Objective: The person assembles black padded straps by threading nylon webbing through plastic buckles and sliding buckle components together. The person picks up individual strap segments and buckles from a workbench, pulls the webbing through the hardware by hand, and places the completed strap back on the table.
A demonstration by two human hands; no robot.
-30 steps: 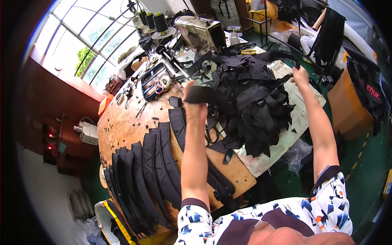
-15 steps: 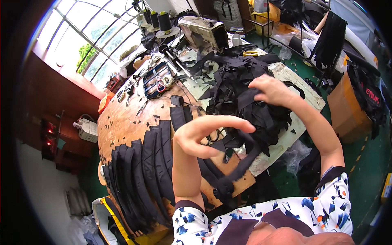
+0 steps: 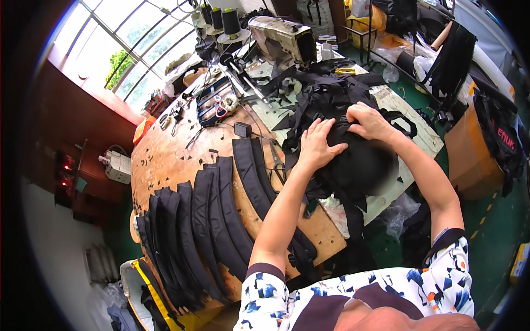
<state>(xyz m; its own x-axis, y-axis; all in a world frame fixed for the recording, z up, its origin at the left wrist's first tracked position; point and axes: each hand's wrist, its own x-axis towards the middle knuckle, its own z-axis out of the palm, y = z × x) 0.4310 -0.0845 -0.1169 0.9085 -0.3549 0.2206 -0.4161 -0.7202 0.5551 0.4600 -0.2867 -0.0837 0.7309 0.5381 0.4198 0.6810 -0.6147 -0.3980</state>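
Note:
My left hand point(image 3: 319, 144) lies on the heap of black fabric pieces point(image 3: 326, 99), its fingers stretched and the thumb apart. Beside it, on the right, my right hand point(image 3: 369, 121) has its fingers curled in a pinch on a black fabric piece point(image 3: 343, 128); its exact shape is lost among the dark cloth. Part of the heap below the hands is blurred. A pair of scissors point(image 3: 277, 165) rests left of my left hand, next to two long black padded straps point(image 3: 249, 165). Several more curved black straps point(image 3: 207, 209) are laid side by side further left.
A sewing machine point(image 3: 281, 38) and black thread cones point(image 3: 231, 23) stand at the back. A blue tray point(image 3: 207, 113) with tools and a black power adapter point(image 3: 242, 129) sit on the wooden table point(image 3: 165, 165). Right of the table is a cardboard box point(image 3: 472, 154).
My left hand has moved from above the table's near side forward onto the fabric heap, fingers spreading. My right hand has come down slightly and closed on the cloth. The view shifted a little.

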